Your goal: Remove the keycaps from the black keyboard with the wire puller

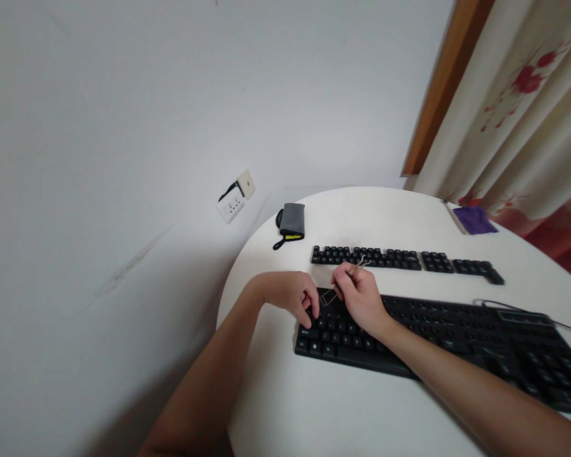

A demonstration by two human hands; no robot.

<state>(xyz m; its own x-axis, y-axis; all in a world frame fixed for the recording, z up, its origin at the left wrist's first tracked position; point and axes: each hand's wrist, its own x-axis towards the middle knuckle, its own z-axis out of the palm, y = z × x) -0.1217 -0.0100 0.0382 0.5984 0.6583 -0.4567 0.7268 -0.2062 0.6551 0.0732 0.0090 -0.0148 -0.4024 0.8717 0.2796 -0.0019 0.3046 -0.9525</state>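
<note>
A black keyboard (356, 357) lies on the white table, some upper rows showing bare sockets without caps. At its left end my left hand (290, 295) curls over the keys, thumb and fingers bent down onto them; whatever is between the fingertips is too small to make out. My right hand (359, 295) is closed around a wire keycap puller (329, 297), with its wire loop pointing left and down over the upper left of the keyboard. Behind the hands, removed black keycaps (394, 259) stand in rows on the table.
A grey pouch (292, 219) with a black loop lies at the table's back left. At the back right is a purple cloth (476, 220). The keyboard's cable (514, 306) runs off to the right. A wall with a socket (231, 204) borders the round table (266, 393).
</note>
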